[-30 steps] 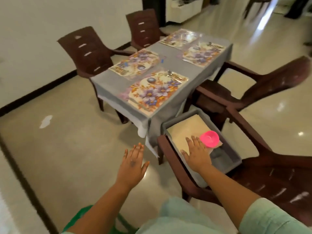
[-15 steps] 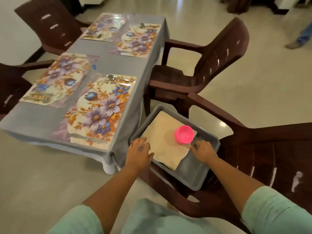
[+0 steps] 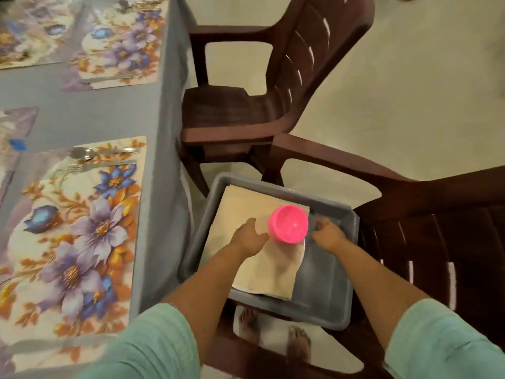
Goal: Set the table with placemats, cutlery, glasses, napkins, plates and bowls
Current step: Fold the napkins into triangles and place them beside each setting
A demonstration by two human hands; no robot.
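A grey bin (image 3: 325, 294) sits on a brown chair seat beside the table. In it a stack of beige napkins (image 3: 246, 206) lies over a white plate (image 3: 303, 248), and a pink bowl (image 3: 289, 224) stands on top. My left hand (image 3: 250, 237) lies on the napkins with its fingertips against the bowl's left side; the blur hides its grip. My right hand (image 3: 328, 236) curls its fingers down at the plate's right rim. On the table, the near floral placemat (image 3: 73, 236) carries a spoon (image 3: 82, 153) and a fork (image 3: 79, 167).
The grey-clothed table (image 3: 161, 160) stands to the left with more floral placemats (image 3: 123, 42) on it. A second brown chair (image 3: 246, 110) stands beyond the bin. The near chair's armrest (image 3: 341, 160) runs behind the bin. My bare feet (image 3: 273, 335) show below.
I have leaned in closer over the bin. Both hands moved inward from the bin's sides to either side of the pink bowl.
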